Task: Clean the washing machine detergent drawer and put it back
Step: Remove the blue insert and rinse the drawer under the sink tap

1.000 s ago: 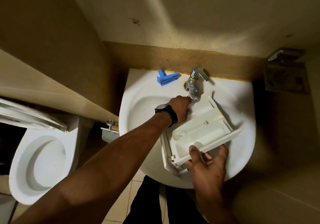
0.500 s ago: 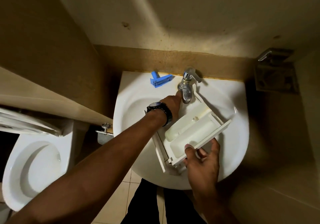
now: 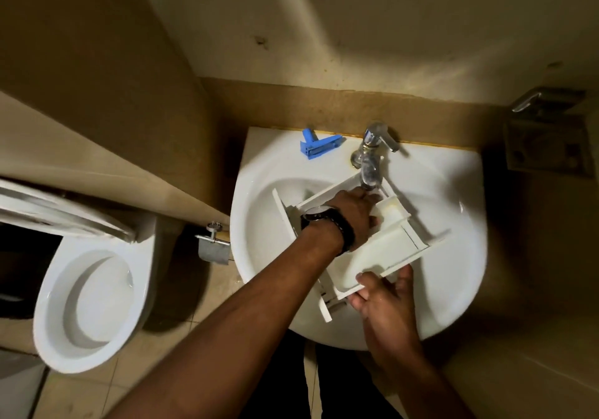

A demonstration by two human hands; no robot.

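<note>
White plastic detergent drawer (image 3: pixel 382 250), compartments facing up, tilted over sink (image 3: pixel 453 289) under tap (image 3: pixel 369 166), right hand (image 3: pixel 385 302) gripping its near edge, left hand (image 3: pixel 353 214) inside drawer, grasp unclear.

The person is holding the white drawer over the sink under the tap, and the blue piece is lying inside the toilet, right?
Not quite. The blue piece lies on the sink rim, left of the tap, not in the toilet. The head view shows it. The rest is right: the drawer is held over the sink under the tap.
</note>
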